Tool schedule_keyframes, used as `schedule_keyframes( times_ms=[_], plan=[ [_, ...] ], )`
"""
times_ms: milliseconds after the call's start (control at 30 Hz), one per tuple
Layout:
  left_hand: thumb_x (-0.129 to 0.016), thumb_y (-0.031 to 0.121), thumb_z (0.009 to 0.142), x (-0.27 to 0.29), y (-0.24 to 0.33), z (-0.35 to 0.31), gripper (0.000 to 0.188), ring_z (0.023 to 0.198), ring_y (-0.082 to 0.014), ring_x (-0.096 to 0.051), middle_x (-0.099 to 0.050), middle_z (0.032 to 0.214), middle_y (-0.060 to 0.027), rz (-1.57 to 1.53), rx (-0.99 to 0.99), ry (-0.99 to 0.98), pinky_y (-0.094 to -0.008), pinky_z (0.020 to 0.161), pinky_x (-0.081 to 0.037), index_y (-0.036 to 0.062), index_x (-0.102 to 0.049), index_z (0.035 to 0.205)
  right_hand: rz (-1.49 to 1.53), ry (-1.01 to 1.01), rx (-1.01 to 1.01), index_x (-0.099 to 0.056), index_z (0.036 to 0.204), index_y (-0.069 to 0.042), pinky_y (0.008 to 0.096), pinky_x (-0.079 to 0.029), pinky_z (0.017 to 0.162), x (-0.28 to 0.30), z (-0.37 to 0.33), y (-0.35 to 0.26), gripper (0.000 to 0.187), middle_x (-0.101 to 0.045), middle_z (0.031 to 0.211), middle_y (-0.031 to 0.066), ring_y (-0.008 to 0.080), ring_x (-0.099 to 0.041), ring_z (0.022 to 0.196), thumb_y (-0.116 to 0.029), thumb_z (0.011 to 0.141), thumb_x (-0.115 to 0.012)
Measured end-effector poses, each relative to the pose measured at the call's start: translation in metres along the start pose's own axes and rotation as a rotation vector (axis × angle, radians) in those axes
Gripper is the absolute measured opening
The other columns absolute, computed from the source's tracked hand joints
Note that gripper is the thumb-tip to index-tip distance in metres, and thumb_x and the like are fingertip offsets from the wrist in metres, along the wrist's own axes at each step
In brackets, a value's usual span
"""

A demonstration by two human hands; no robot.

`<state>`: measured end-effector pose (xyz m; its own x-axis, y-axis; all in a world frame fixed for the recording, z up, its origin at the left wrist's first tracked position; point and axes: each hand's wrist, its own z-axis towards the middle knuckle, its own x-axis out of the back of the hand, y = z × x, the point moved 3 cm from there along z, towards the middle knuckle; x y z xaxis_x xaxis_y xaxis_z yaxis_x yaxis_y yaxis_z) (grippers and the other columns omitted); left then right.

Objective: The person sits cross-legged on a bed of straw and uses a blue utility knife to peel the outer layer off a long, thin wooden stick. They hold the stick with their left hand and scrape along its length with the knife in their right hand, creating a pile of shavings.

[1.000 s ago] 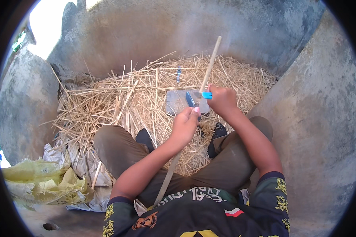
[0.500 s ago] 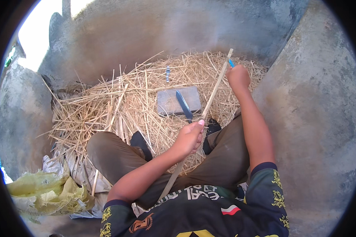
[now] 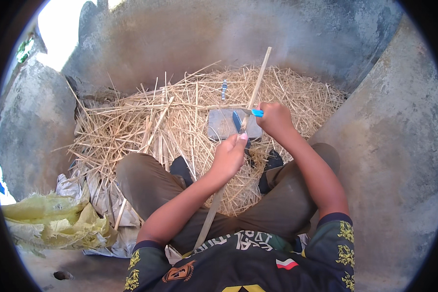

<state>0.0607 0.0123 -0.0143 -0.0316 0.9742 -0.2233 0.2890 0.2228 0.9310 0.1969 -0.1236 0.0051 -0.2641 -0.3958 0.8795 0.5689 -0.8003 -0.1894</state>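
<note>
Left grip [image 3: 230, 158]: mine; closed, thumb uppermost, round one long pale strip [image 3: 259, 80], wood or cane by its look. The strip slants from my shirt hem, across my lap, to a free far end in front of the wall [image 3: 219, 44].

Right grip [image 3: 276, 119]: mine; clenched on one blue-handled knife [image 3: 257, 113], its blade laid across the strip just beyond my left thumb.

Condition of work: in progress, by my judgement a paring or scraping stage. The strip is in one piece, long and slender. A rough patch, perhaps lifted fibre, shows near the thumb; too small to be sure. Length beyond the blade and length below my left grip both remain uncut through; how much of either is finished, I cannot tell.

Also held in place: one grey block [image 3: 219, 127], lying on straw [image 3: 131, 126]; one dark-bladed knife [image 3: 237, 121], unheld as far as I can see, blade over the block; one metal-banded wristwatch [image 3: 224, 90], beyond the block; one yellowish sack [image 3: 58, 221], crumpled, at my left.
</note>
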Motion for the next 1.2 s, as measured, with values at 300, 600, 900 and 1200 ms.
schedule_keyframes(
  times_ms=[300, 600, 900, 1200],
  plan=[
    [-0.042, 0.043, 0.107, -0.019, 0.001, -0.008, 0.035, 0.046, -0.0063, -0.031, -0.035, 0.063, 0.0058, -0.042, 0.047, -0.004, -0.0234, 0.042, -0.025, 0.0154, -0.043, 0.085, -0.072, 0.119, -0.168, -0.074, 0.084, -0.010, 0.0436, -0.056, 0.061, 0.014, 0.019, 0.032, 0.012, -0.070, 0.069, 0.0138, 0.0327, -0.071, 0.066, -0.015, 0.079, -0.064],
    [-0.041, 0.043, 0.107, -0.043, -0.019, -0.035, 0.036, 0.045, -0.0085, -0.032, -0.034, 0.061, 0.0045, 0.036, 0.142, -0.125, -0.0253, 0.041, -0.024, 0.0147, -0.042, 0.084, -0.161, 0.017, -0.810, -0.076, 0.098, -0.008, 0.0430, -0.058, 0.072, 0.057, 0.044, 0.116, 0.019, -0.075, 0.096, 0.0146, 0.0294, -0.074, 0.089, -0.019, 0.090, -0.063],
    [-0.047, 0.040, 0.106, -0.029, 0.012, -0.046, 0.034, 0.047, -0.0062, -0.028, -0.033, 0.063, 0.0061, 0.042, 0.263, -0.231, -0.0245, 0.042, -0.021, 0.0151, -0.041, 0.083, -0.212, 0.038, -0.856, -0.077, 0.098, -0.008, 0.0436, -0.058, 0.072, 0.034, 0.030, 0.153, 0.019, -0.075, 0.101, 0.0146, 0.0308, -0.074, 0.091, -0.018, 0.091, -0.062],
    [-0.066, 0.025, 0.097, 0.000, 0.018, -0.030, 0.023, 0.044, -0.0013, -0.034, -0.041, 0.059, 0.0107, 0.003, 0.076, -0.132, -0.0190, 0.039, -0.024, 0.0113, -0.048, 0.093, -0.134, 0.067, -0.749, -0.074, 0.095, -0.007, 0.0457, -0.056, 0.074, 0.082, 0.027, 0.102, 0.024, -0.072, 0.087, 0.0188, 0.0340, -0.071, 0.086, -0.029, 0.088, -0.065]
  ],
)
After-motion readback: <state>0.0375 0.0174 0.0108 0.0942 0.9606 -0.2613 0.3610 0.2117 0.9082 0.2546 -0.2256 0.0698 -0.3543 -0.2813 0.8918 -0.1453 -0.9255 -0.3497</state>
